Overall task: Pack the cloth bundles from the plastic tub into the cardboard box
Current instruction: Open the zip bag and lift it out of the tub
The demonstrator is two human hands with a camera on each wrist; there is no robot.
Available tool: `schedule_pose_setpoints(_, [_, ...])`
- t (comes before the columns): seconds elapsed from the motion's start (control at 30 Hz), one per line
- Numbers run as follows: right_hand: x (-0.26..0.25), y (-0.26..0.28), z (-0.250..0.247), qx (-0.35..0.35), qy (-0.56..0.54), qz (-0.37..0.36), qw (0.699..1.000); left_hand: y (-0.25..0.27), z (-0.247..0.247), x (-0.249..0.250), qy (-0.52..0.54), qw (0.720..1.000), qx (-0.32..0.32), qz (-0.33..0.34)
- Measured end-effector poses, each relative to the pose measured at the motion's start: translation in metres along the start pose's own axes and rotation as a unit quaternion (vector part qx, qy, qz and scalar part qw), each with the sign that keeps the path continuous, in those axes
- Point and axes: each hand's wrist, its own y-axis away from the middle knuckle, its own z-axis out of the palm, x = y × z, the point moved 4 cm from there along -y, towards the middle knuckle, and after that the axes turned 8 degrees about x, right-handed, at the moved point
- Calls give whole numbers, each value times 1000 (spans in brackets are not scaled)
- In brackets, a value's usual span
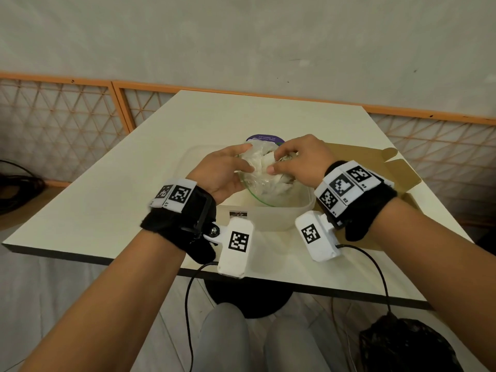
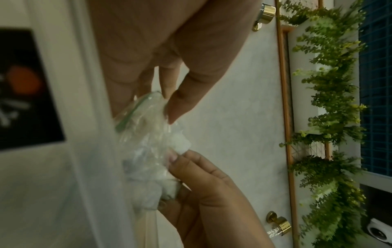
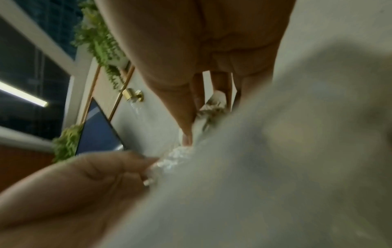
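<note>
A clear plastic bag with a green seal line, stuffed with white cloth bundles (image 1: pixel 261 174), is held just above the translucent plastic tub (image 1: pixel 281 212) at the table's middle. My left hand (image 1: pixel 241 159) grips the bag's left side, thumb and fingers pinching the plastic (image 2: pixel 148 142). My right hand (image 1: pixel 276 162) pinches its right top, next to a frayed, darker cloth piece (image 3: pixel 212 110). The open cardboard box (image 1: pixel 375 162) lies flat to the right of the tub, partly hidden by my right wrist. In the right wrist view the white cloth (image 3: pixel 275 167) fills the frame, blurred.
A round purple lid or label (image 1: pixel 264 138) lies just behind the tub. The cream table (image 1: pixel 120 205) ends in a dark front edge near my wrists. Orange-framed lattice panels (image 1: pixel 61 122) stand behind the table. Cables hang from both wrist cameras, and a black bag (image 1: pixel 402 347) sits on the floor.
</note>
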Motion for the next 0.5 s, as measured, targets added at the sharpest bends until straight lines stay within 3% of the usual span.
schedule_pose_setpoints(0.13, [7,-2,-8,27,-147,54,987,1,-6,0,-67,997,11,-30])
schedule_pose_setpoints(0.2, [8,-5,-7,27,-123,43,991,3,-5,1,-71,997,-4,-39])
schedule_pose_setpoints(0.33, [1,-2,5,-53,14,2,998,3,1,0,-28,999,-20,-23])
schedule_pose_setpoints(0.43, [-4,-5,-3,-15,34,-13,999,0,-2,-2,-26,999,-5,-25])
schedule_pose_setpoints(0.5, [-3,-8,-9,13,-37,3,999,-2,-6,-3,-37,999,12,-27])
